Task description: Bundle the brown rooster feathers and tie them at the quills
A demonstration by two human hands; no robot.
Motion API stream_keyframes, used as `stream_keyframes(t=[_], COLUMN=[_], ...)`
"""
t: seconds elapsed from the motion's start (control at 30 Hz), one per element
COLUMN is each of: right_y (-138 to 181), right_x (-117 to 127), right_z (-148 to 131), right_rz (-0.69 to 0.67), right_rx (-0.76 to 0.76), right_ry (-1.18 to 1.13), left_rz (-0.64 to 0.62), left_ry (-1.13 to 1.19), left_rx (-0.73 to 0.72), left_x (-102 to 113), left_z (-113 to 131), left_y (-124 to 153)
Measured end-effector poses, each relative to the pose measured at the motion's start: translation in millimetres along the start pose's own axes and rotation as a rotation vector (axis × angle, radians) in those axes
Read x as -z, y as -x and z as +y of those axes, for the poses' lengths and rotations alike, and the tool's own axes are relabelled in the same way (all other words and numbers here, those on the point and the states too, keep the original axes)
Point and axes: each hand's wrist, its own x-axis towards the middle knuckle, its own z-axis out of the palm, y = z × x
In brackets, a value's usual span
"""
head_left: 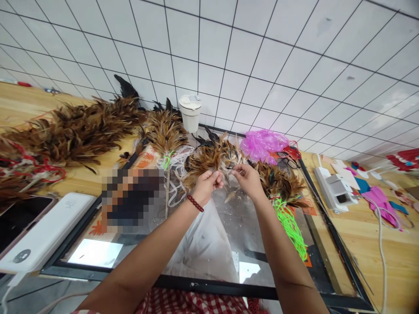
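Observation:
My left hand (pixel 208 185), with a red bead bracelet (pixel 195 203) on its wrist, is closed in a pinch above the framed glass top. What it holds is too small to make out. Just to its right, my right hand (pixel 248 178) pinches thumb against fingers, with a thin dark bit at its fingertips that I cannot name. Right behind both hands lies a heap of brown and cream feathers (pixel 209 160). More dark brown feathers (pixel 278 179) spread to the right of my right hand. Bright green cords (pixel 291 226) hang over the glass beside my right forearm.
A white lidded cup (pixel 190 114) stands by the tiled wall. Left are a feather bunch (pixel 166 131), white strings (pixel 178 163), long feather garlands (pixel 88 126) and a white power bank (pixel 49 231). Pink plastic (pixel 263 145) and a white device (pixel 335 189) are at right.

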Motion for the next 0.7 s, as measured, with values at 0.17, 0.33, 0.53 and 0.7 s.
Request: stream_keyframes(t=[0.17,0.33,0.53,0.7], right_y=[7.0,8.7,2.5,7.0], right_x=[-8.6,-5.7,10.0,-8.9], right_z=[-5.8,-11.6,-19.9,-32.0], right_rz=[-0.190,-0.262,-0.257,-0.226], right_rx=[-0.060,-0.064,-0.211,-0.168], right_ry=[0.352,0.478,-0.440,-0.689], left_rz=[0.132,0.174,0.171,0.131], left_ry=[0.023,0.043,0.043,-0.049], left_rx=[-0.088,-0.106,0.025,0.117], left_x=[0.3,1.6,-1.4,-3.3], left_z=[0.2,-1.0,-1.2,-0.5], left_y=[-3.2,-4.7,-1.9,0.1])
